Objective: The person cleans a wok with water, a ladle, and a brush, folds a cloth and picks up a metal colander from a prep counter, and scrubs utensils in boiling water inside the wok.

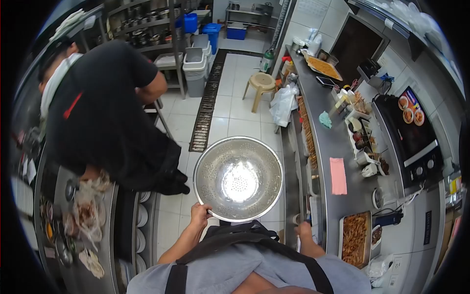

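Note:
My left hand [199, 215] is closed on the near left rim of a large metal colander [205, 181]. The colander faces up in front of my waist, and I see no food in its bowl. Low beside the counter on the right is my right hand [304, 229], close to the shelf under the worktop. Its fingers are mostly hidden, so I cannot make out whether it holds anything.
A co-worker in black [103, 108] bends over the left counter [105, 215]. On the right counter [325, 147] are a pink cloth [338, 175], a tray of brown food [356, 240] and a microwave [411, 132]. Ahead stand a stool [262, 82] and a floor drain [208, 103].

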Demonstrator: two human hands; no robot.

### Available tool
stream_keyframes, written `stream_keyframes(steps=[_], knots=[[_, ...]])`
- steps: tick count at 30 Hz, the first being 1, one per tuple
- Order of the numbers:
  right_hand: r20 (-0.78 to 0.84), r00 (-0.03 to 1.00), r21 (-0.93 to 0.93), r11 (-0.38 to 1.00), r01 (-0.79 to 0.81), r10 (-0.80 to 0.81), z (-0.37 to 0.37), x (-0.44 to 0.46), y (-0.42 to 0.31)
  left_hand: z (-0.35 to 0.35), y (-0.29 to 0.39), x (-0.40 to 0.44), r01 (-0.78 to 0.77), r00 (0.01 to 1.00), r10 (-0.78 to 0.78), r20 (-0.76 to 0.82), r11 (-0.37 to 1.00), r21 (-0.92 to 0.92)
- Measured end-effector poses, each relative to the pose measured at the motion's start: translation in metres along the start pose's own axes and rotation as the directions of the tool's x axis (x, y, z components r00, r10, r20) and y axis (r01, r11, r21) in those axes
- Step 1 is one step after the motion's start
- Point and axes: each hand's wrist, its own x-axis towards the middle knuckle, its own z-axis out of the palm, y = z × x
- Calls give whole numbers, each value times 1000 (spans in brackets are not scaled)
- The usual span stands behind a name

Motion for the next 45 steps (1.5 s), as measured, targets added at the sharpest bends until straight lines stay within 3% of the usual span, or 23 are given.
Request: stream_keyframes(steps=[2,3,5,7,9,13,19,21,23,24,26,27,30,33,35,37,38,39,42,45], knots=[[-102,995,259,966,14,13,-3,-4,-3,28,31,36,-15,1000,15,8,1000,11],[-95,995,263,965,8,18,-15,-4,-10,41,44,55,-11,1000,10,8,1000,19],[95,991,391,912,-119,89,-39,-12,-36,66,76,90,-38,998,35,44,998,53],[176,984,375,922,-98,33,-33,-4,-56,93,112,116,-41,998,37,53,996,77],[267,958,358,934,2,-104,-32,20,-78,120,143,150,-66,998,65,25,996,59],[295,865,407,873,270,-405,-36,111,-132,162,196,223,-128,991,127,28,992,16],[128,659,332,658,675,-741,-116,308,-212,202,276,300,-140,987,148,-63,983,116],[92,822,218,817,535,-563,-181,371,-243,203,293,322,-179,965,181,-187,983,31],[36,888,148,882,448,-458,-226,451,-261,206,309,349,-172,959,176,-221,984,35],[103,918,64,924,378,-383,-252,489,-269,206,314,360,-169,949,168,-266,985,19],[102,990,169,982,79,-97,-334,535,-310,205,329,386,-161,929,160,-333,987,25],[10,994,179,978,108,-112,-345,572,-324,207,338,402,-155,925,149,-349,988,11],[-20,987,212,964,159,-158,-414,635,-390,213,364,461,-164,916,136,-377,986,-43],[51,945,240,922,303,-324,-427,692,-452,238,405,522,-196,895,166,-415,980,-29],[-78,911,215,885,413,-406,-422,717,-479,257,440,568,-195,900,163,-405,980,-39],[-37,944,228,917,327,-328,-390,752,-494,285,483,612,-173,929,139,-343,982,-71],[-81,915,348,849,398,-396,-393,753,-493,300,504,634,-179,934,146,-327,981,-75],[-81,927,392,843,368,-367,-399,758,-503,313,524,658,-184,939,154,-308,980,-71],[-77,915,265,876,402,-397,-413,786,-509,355,584,730,-188,953,170,-252,981,-50],[-38,976,356,910,214,-215,-406,810,-496,398,640,794,-161,965,155,-211,987,-10]])
